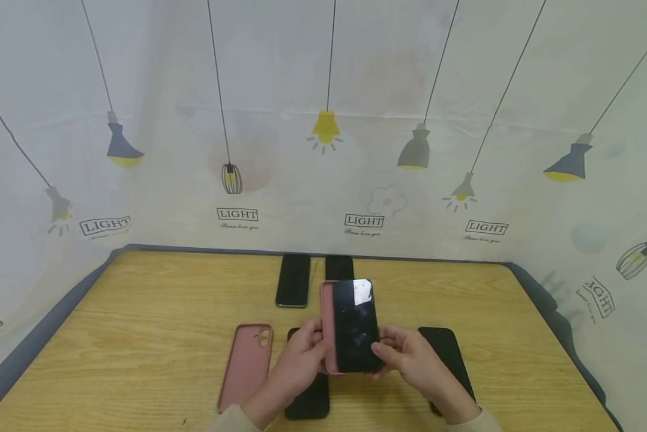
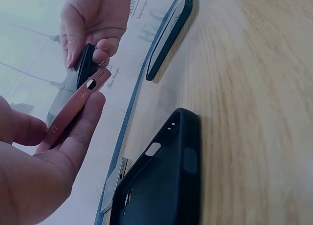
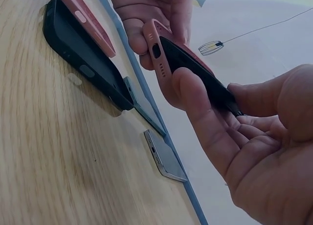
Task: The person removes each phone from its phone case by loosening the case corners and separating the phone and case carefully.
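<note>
Left hand (image 1: 297, 361): grip holding pink phone case (image 1: 328, 309). Right hand (image 1: 414, 361): grip pinching black smartphone (image 1: 356, 330), partly overlapping case, above wooden counter (image 1: 140, 336).

Two pink cases (image 1: 246, 366), at least three phones (image 1: 293, 280)

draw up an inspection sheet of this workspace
Surface: wood-grain tabletop, phones and cases lying on it.
Job's things: pink phone case in hand, black phone only partly in it; on the table, loose pink case, empty black case, one phone and another phone at the back, and a dark phone or case near the right forearm, unclear which.
Clutter: nothing seen beyond those.
Hands: left hand grips the pink phone case; right hand holds the black phone.
Cables: nothing seen.
Surroundings: lamp-print backdrop behind and at both sides.
</note>
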The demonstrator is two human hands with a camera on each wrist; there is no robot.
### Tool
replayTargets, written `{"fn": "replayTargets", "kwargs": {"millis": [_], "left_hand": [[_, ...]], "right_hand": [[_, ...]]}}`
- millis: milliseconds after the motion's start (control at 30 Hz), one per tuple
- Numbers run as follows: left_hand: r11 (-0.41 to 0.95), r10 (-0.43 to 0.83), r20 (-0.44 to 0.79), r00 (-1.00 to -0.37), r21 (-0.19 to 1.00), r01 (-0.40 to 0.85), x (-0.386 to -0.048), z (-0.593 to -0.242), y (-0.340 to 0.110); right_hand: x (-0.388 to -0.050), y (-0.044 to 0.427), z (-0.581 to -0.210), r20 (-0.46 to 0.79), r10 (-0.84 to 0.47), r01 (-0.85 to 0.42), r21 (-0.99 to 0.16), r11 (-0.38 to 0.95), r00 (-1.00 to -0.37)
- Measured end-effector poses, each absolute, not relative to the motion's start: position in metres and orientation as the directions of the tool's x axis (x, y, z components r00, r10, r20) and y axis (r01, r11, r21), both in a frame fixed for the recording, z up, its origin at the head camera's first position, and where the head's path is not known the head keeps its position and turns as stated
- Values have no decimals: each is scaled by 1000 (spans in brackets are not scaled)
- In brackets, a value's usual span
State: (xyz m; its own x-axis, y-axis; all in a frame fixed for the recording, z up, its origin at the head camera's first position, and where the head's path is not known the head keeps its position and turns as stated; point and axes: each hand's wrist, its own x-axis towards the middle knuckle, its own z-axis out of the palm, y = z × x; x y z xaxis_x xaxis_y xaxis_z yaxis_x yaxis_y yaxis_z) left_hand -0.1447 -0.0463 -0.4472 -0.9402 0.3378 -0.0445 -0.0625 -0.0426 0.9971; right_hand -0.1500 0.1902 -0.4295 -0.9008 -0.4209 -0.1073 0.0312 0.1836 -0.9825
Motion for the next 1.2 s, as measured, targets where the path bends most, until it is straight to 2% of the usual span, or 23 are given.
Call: {"fn": "replayTargets", "kwargs": {"millis": [200,567,1200], "left_hand": [[-57,350,-40,-936,996,-64,-146,-449,-46],[30,349,-68,-935,998,-62,-143,-452,-48],[37,389,-79,-918,997,-70,-137,-458,-41]], "right_hand": [[-148,194,-429,-85,-417,7,-983,185,-905],[-151,206,-427,-92,-378,15,-979,202,-921],[-161,223,-430,-6,-303,-64,-973,220,-953]]}}
